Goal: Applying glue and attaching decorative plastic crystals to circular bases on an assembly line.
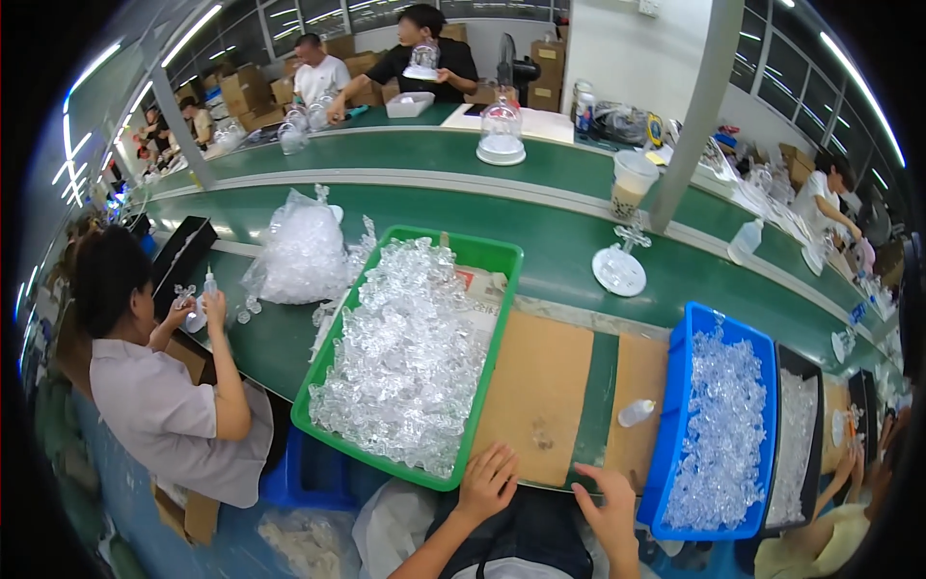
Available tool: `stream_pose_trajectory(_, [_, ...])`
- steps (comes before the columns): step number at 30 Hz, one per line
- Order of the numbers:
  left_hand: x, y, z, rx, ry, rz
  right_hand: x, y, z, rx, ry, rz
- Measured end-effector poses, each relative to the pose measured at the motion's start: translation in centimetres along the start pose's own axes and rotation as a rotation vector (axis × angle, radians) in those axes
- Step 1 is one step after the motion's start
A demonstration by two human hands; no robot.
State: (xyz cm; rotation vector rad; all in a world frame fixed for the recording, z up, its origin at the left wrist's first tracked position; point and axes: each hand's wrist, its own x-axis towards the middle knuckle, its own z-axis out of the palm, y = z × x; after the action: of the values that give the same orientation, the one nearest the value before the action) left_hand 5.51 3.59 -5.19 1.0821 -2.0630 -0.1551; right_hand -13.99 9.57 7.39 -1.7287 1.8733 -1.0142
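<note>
My left hand (489, 481) lies with its fingers stretched out at the table's front edge, beside the near corner of a green tray (507, 318). Clear plastic pieces (410, 338) are heaped in that tray. My right hand (608, 507) is at the same edge farther right, fingers apart and nothing in it. Between the tray and a blue bin (676, 405) of clear pieces lie brown boards (535, 396). On the right board, beyond my right hand, a small white squeeze bottle (636, 413) rests on its side.
A bag of clear parts (299, 251) sits left of the green tray. Beyond the boards are a white disc (618, 272) with a clear ornament and a drink cup (634, 181). A co-worker (183, 386) at left holds a bottle. A clear dome (501, 130) stands on the far bench.
</note>
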Motion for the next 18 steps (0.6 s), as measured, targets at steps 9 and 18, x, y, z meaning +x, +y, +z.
stream_pose_trajectory(9, [-0.3,-0.1,0.7,0.053,-0.029,0.012,0.0,1.1,3.7,0.116,0.045,-0.024])
stream_pose_trajectory(18, [-0.3,-0.2,1.1,0.042,-0.064,-0.013,4.4,-1.1,4.9,0.199,0.084,-0.006])
